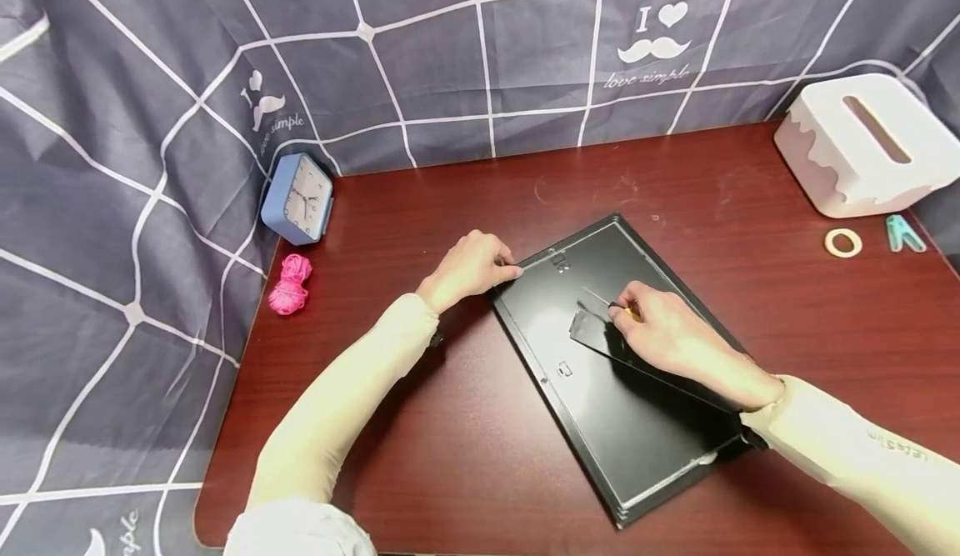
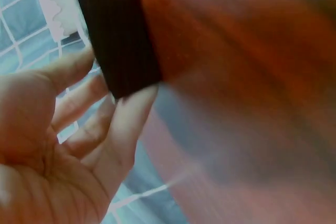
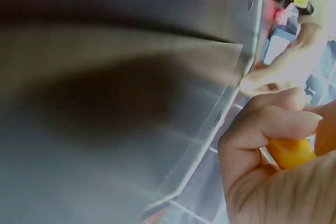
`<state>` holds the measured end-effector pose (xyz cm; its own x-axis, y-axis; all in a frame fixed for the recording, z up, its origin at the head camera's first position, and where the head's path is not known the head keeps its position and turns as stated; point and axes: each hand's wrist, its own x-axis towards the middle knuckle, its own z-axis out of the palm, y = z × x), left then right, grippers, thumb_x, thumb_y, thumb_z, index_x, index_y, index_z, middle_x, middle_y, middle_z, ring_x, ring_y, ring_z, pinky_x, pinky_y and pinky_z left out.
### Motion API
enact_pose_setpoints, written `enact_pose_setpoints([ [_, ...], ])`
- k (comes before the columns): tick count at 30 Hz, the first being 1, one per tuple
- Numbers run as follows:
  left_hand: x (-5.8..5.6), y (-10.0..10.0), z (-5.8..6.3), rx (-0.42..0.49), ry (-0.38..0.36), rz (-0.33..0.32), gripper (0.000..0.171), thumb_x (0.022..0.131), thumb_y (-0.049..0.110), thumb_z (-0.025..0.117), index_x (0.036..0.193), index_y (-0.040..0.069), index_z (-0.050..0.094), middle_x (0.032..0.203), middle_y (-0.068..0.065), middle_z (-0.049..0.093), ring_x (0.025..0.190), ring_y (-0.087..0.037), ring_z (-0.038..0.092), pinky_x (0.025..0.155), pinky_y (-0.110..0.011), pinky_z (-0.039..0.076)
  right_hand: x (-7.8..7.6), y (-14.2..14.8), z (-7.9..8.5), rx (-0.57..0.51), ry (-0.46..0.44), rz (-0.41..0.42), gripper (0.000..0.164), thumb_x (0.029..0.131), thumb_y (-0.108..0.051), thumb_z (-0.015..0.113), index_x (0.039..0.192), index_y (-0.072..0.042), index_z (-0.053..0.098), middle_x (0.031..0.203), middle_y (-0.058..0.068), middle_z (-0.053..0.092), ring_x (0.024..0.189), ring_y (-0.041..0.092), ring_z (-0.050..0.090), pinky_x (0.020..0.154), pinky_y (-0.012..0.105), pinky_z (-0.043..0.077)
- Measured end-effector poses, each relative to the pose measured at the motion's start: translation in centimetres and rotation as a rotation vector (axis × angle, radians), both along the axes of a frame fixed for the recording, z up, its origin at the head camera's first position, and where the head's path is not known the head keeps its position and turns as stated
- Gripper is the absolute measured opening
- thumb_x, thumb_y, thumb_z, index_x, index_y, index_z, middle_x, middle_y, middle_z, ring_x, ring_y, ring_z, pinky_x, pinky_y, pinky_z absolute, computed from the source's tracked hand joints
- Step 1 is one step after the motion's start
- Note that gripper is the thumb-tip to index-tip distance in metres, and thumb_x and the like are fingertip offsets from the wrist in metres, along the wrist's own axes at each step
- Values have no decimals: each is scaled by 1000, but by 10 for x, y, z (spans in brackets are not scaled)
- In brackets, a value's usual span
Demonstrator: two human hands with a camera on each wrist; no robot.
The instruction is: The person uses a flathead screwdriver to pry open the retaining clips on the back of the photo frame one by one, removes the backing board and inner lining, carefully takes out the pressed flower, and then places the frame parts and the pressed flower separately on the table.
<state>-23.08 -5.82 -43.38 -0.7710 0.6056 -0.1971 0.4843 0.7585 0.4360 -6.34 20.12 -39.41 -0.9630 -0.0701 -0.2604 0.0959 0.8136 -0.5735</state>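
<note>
White cloth of a sleeve (image 1: 300, 531) is showing closest, low on the left side. Past it, the left hand (image 1: 468, 266) is pinching the far left corner of a flat black board (image 1: 607, 398). The right hand (image 1: 671, 335) is hanging over the board's middle, and its fingers are curling round the yellow handle of a little screwdriver (image 1: 614, 305).

The screwdriver's thin rod is pointing out of the right hand, to the left and a bit away from the person. Its long line is aiming roughly toward a small metal piece (image 1: 560, 262) near the board's far edge. The left hand is sitting nearer to that piece than the right hand. Whether the tip is touching the board is hard to tell.

The board is lying in front of the person, a bit to the right, and its long way is slanting from far left to near right. A flat leg (image 1: 594, 331) is slanting across it, partly hiding under the right hand.

Farther out on the red-brown table (image 1: 450, 456), a blue clock (image 1: 279, 197) and pink yarn (image 1: 288, 296) are sitting on the left. A white box (image 1: 840, 152) is standing at the far right.
</note>
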Motion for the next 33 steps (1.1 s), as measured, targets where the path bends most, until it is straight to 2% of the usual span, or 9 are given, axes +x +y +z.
enact_pose_setpoints([
  [4,13,-18,2,11,-73,8,16,100,31,81,106,18,87,101,1,85,88,-15,77,86,-33,65,-4,-2,0,-13,-2,-2,21,108,-27,60,112,-7,65,85,4,64,86,22,60,75,32,45],
  [10,42,-35,3,35,-197,81,16,97,22,80,110,11,80,93,-3,82,55,-10,72,70,-25,64,-8,-12,-2,-63,-27,10,21,109,-25,60,115,-5,61,81,2,56,80,19,57,70,30,43],
  [13,57,-38,0,86,-299,126,24,94,15,78,115,6,73,85,-6,78,51,-10,71,61,-25,65,-10,-18,-2,-63,-28,9,22,109,-27,61,114,-6,63,80,1,57,78,18,57,69,30,43],
  [19,84,-39,-10,253,-576,284,47,89,2,77,130,5,56,77,-11,70,50,-20,73,53,-38,68,-15,-31,-8,-85,-14,24,25,109,-25,56,113,-4,68,83,5,68,81,21,63,74,34,50],
  [24,105,-34,-16,332,-726,387,45,89,3,76,126,6,50,75,-12,71,48,-20,72,53,-39,68,-16,-47,-22,-107,-4,29,22,109,-23,56,112,-4,66,83,6,65,81,22,62,75,37,52],
  [26,113,-31,-16,335,-741,411,45,90,5,77,125,6,48,74,-14,73,48,-19,72,53,-37,68,-17,-51,-33,-105,15,29,20,108,-24,58,111,-5,66,81,4,62,80,21,61,71,35,50],
  [27,116,-29,-16,336,-744,423,45,90,5,77,125,7,47,74,-14,73,47,-19,72,53,-36,67,-16,-54,-32,-114,9,34,19,108,-23,59,112,-5,65,80,4,62,80,22,61,72,36,51],
  [30,126,-24,-15,349,-744,456,47,91,7,77,125,9,45,72,-13,73,46,-17,71,51,-33,66,-19,-56,-54,-92,30,29,17,108,-26,62,111,-10,63,77,1,60,79,19,61,71,32,50],
  [33,134,-19,-16,407,-764,489,49,91,4,75,126,8,40,68,-11,70,44,-15,70,49,-31,65,-23,-56,-74,-92,36,35,15,107,-27,62,111,-12,61,75,-1,59,76,18,61,69,31,50],
])
